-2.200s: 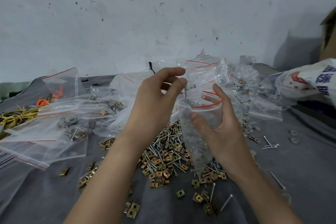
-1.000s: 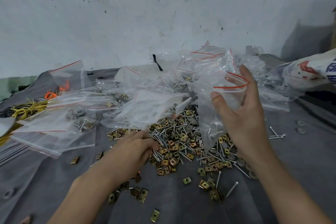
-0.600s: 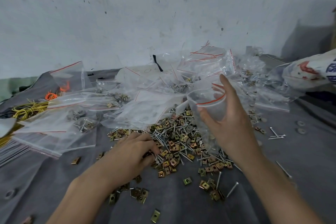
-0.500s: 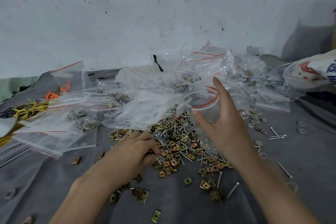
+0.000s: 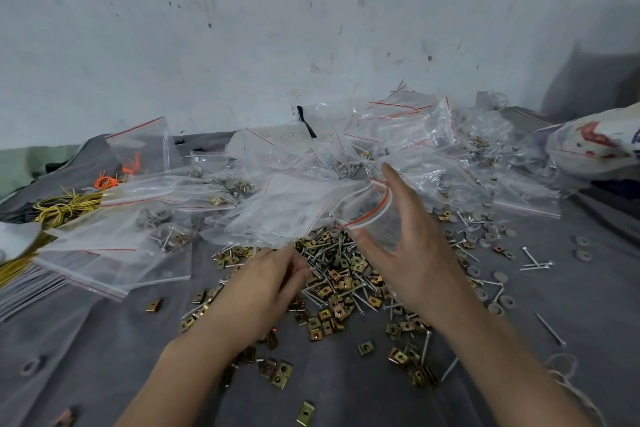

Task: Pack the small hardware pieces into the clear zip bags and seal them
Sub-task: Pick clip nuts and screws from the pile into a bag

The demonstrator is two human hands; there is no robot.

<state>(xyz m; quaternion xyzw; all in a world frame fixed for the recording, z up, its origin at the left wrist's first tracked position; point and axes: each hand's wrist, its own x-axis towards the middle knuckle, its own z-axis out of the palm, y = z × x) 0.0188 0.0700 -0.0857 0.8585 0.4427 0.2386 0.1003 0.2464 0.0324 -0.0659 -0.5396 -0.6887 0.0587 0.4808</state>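
A heap of brass square clip nuts and silver screws [image 5: 336, 284] lies on the grey cloth [image 5: 104, 340] in the middle. My right hand [image 5: 412, 253] holds a clear zip bag with a red seal line [image 5: 367, 208] above the heap, thumb and fingers around its open mouth. My left hand [image 5: 263, 284] rests on the left side of the heap, fingers curled down into the pieces; what its fingertips pinch is hidden.
Several clear zip bags [image 5: 294, 198], some holding hardware, are piled behind the heap against the wall [image 5: 242, 28]. Yellow and orange wire bundles [image 5: 65, 204] lie at the left. Grey washers and loose screws [image 5: 491, 274] scatter at the right. A printed sack [image 5: 595, 146] sits far right.
My left hand came down from the bag's mouth to the heap and stays there. My right hand has swung the open bag left and down, closer to the heap.
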